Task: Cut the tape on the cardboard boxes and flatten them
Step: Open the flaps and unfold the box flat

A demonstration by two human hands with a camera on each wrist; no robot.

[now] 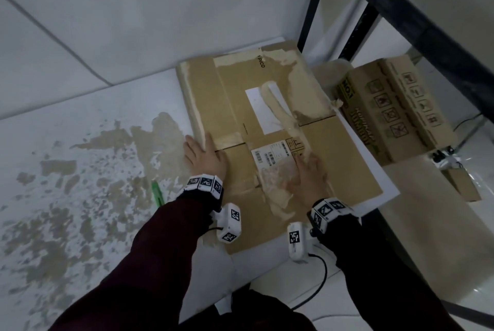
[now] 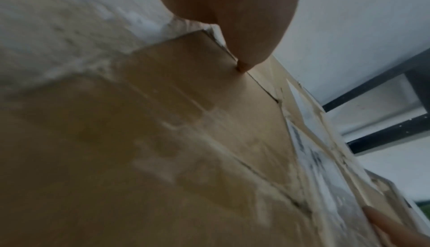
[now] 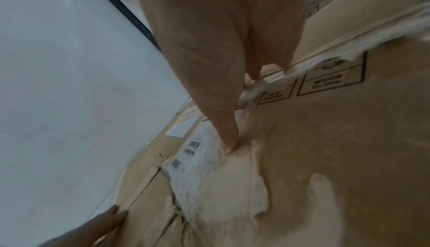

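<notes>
Flattened box (image 1: 270,127): brown corrugated cardboard, lying flat at the right end of the white table (image 1: 88,122); far edge meets the wall, right edge follows the table's right edge.
Left hand (image 1: 204,156): palm down on the box's left edge near a flap seam, fingers straight and close together, pressing; nothing gripped.
Right hand (image 1: 307,175): flat on the box beside the barcode label (image 1: 270,155), fingers extended over torn pale tape (image 1: 278,191); nothing gripped.
Open room: broad table surface left of the box, paint worn off in brown patches.
Cutter (image 1: 157,193): green, lying on the table just left of the left wrist, apart from the box.
Right side: black metal shelf frame (image 1: 312,9) at the box's far right corner; second printed cardboard box (image 1: 387,108) off the table, well apart.
Surface: matte board, ragged tape residue, white rectangular sticker (image 1: 262,108) mid-panel.
</notes>
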